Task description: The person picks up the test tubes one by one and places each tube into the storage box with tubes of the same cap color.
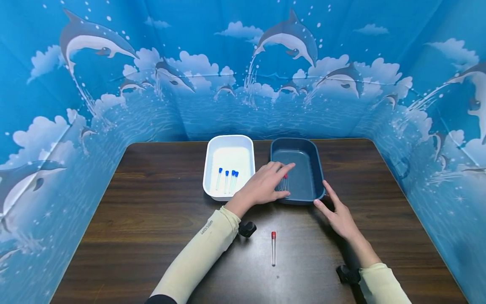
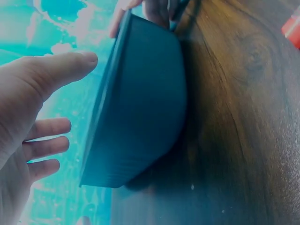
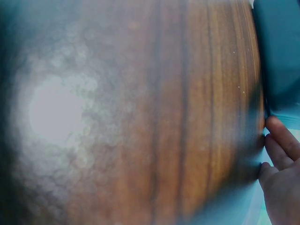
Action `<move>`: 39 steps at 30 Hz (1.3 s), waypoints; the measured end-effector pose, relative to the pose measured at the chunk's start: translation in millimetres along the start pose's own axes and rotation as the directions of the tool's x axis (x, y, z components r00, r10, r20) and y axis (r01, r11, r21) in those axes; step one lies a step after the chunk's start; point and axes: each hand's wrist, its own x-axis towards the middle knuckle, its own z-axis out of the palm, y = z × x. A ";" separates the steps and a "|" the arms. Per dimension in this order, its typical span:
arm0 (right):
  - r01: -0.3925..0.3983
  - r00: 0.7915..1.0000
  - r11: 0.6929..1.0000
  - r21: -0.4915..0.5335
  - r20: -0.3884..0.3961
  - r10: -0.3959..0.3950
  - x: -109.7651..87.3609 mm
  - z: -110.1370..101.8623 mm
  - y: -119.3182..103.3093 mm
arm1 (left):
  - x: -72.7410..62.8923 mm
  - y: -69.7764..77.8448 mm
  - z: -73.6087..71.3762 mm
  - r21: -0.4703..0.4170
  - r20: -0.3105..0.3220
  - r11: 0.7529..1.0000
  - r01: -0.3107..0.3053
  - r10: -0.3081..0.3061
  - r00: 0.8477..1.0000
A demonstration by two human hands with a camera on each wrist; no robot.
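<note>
My left hand (image 1: pixel 263 185) reaches over the left front part of a dark blue tray (image 1: pixel 303 145), its fingers extended and thumb apart. Beneath that hand, partly hidden, lie several red-capped test tubes (image 1: pixel 284 184). In the left wrist view the hand (image 2: pixel 28 108) shows spread fingers with nothing between them, beside the tray's outer wall (image 2: pixel 145 89). At the tray's front right corner, my right hand (image 1: pixel 339 216) touches the outside with index finger and thumb. The right wrist view shows its fingers (image 3: pixel 281 133) right at the tray's edge.
To the left of the dark tray stands a white tray (image 1: pixel 230 145) holding several blue-capped test tubes (image 1: pixel 226 179). One red-capped test tube (image 1: pixel 274 249) lies on the brown wooden table (image 1: pixel 152 236) in front. A dolphin-printed curtain (image 1: pixel 212 101) surrounds the table's back and sides.
</note>
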 end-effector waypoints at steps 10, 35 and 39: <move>-0.023 1.000 1.000 -0.005 0.007 0.023 -1.8 0.8 -1.1 | -29.2 18.3 -1.4 -0.016 -0.036 1.000 -0.024 0.023 0.999; -0.003 1.000 1.000 -0.006 0.004 0.003 0.8 -1.4 -2.5 | -117.8 43.1 34.5 -0.117 0.162 0.992 -0.055 0.074 0.984; -0.001 1.000 1.000 -0.003 0.004 0.001 0.4 -1.0 -2.4 | -122.4 44.4 38.8 -0.109 0.165 0.992 -0.059 0.077 0.983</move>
